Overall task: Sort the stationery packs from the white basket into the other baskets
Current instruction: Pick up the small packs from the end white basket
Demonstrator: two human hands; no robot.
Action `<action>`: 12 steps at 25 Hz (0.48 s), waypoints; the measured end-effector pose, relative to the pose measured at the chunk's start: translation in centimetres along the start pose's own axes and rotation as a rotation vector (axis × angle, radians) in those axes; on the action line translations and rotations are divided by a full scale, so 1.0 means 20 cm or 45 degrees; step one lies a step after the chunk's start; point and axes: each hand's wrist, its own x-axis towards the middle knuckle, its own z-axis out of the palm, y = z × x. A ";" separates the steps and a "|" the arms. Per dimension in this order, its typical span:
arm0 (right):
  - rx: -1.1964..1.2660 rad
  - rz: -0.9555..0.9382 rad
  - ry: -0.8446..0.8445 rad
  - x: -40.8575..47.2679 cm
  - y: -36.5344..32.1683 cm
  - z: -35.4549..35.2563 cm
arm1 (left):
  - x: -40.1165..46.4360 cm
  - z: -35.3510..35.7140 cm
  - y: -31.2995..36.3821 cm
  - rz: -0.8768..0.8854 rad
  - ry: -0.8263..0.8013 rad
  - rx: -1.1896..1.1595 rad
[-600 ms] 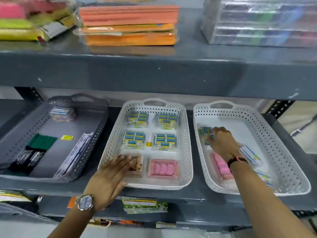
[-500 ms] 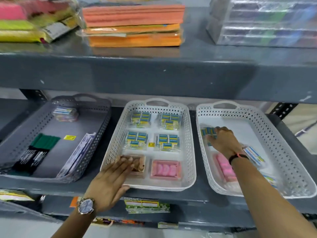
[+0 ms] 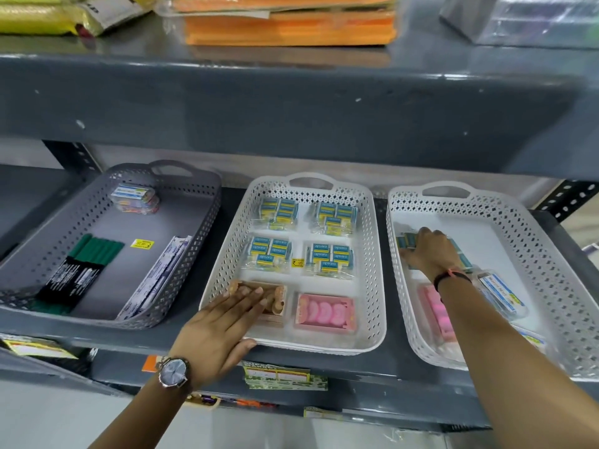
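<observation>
Three baskets stand on a grey shelf. The middle white basket (image 3: 377, 270) holds several blue eraser packs (image 3: 278, 210), a brown pack (image 3: 278, 298) and a pink pack (image 3: 324, 312). My left hand (image 3: 223, 322) lies over its front rim, fingers flat on the brown pack, thumb at the rim. In the right white basket (image 3: 534, 254), my right hand (image 3: 428, 251) is closed over a blue eraser pack (image 3: 406, 241) at the back left. A pink pack (image 3: 436, 309) and a clear labelled pack (image 3: 500, 293) lie nearer me there.
The grey basket (image 3: 201, 228) on the left holds green markers (image 3: 94, 251), a small clear pack (image 3: 136, 197) and flat white packs (image 3: 158, 273). The upper shelf (image 3: 291, 118) overhangs the baskets, with orange folders (image 3: 291, 27) on it.
The view has shifted a little closer and downward. Both hands stay in nearly the same places, the right one still on the blue pack.
</observation>
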 end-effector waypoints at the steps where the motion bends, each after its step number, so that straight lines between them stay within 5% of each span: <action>1: 0.041 0.023 -0.023 0.01 0.00 0.00 | 0.00 0.00 0.00 -0.004 0.006 -0.004; 12: 0.210 0.118 0.196 0.02 -0.01 0.03 | 0.00 -0.02 0.03 -0.029 -0.005 -0.007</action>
